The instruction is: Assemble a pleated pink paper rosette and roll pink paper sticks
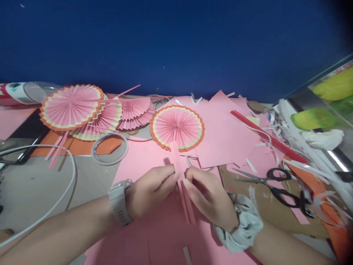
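Note:
A round pleated paper fan (177, 123), pink with a cream band and orange rim, lies in front of me. From its lower edge a folded pink paper strip (185, 204) runs down toward me in two lengths. My left hand (154, 187), with a watch on its wrist, is closed, thumb and fingers pinching the strip's left side. On the other side, my right hand (209, 195), with a grey-green scrunchie round the wrist, closes its thumb and forefinger at the strip's right edge. Some fingertips are hidden.
More pleated fans (71, 106) lie at left beside a roll of tape (109, 148), a phone (27, 136) and a white cable (73, 173). Black-handled scissors (271, 182) rest on cardboard (245, 204) at right. Pink sheets (220, 140), a red strip (284, 149) and scraps lie around.

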{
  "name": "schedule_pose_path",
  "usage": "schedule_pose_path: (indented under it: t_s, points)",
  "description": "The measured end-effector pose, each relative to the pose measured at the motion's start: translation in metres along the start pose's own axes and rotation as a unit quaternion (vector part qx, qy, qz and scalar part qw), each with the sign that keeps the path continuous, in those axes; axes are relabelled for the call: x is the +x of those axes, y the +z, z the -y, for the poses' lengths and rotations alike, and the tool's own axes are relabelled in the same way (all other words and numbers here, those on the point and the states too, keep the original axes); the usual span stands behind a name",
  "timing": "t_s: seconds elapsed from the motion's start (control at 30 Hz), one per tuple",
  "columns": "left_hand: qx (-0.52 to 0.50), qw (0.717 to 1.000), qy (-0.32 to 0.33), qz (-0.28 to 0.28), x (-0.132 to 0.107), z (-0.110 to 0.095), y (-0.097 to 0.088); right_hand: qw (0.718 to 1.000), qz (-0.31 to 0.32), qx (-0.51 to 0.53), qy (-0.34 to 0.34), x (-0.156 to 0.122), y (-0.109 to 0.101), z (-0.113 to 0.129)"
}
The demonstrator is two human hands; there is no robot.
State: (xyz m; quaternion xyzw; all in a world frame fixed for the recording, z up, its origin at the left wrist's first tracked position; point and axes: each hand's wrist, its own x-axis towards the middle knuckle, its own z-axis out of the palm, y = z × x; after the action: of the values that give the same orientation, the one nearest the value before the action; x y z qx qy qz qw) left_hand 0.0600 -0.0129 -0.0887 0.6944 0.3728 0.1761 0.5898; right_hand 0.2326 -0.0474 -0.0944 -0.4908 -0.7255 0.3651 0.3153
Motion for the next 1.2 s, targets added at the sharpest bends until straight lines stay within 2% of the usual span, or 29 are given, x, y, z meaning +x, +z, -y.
schedule_pose_path:
  t_s: [0.1, 0.33, 0.53, 0.7, 0.93, 1.07, 1.2]
  points:
    - [0.037, 0.999, 0.007, 0.013, -0.0002, 0.0022, 0.0014, 0.999, 0.007, -0.033, 0.003, 0.0005, 0.0, 0.0019]
    - [0.105, 0.994, 0.01, 0.013, -0.0034, 0.0017, 0.0014, 0.999, 0.002, 0.004, 0.053, 0.005, -0.0013, 0.004]
    - [0.12, 0.992, 0.026, -0.006, -0.003, 0.0017, 0.0006, 0.999, 0.011, -0.007, 0.042, 0.005, -0.0003, 0.0032]
    - [0.127, 0.992, 0.011, -0.026, -0.0016, 0.0041, 0.0011, 0.998, 0.032, -0.05, 0.028, 0.0019, 0.0009, 0.0005]
    - [0.119, 0.993, -0.006, -0.007, 0.0001, 0.0027, 0.0008, 0.992, 0.035, -0.118, 0.01, 0.0006, 0.003, 0.0009]
    - [0.097, 0.995, -0.015, -0.011, 0.0005, 0.0029, -0.0003, 0.997, 0.032, -0.07, 0.024, 0.0011, 0.0011, 0.0016]
    - [0.088, 0.996, 0.015, 0.002, -0.0011, 0.0039, -0.0012, 0.999, 0.031, -0.009, 0.041, 0.002, -0.0011, 0.0012]
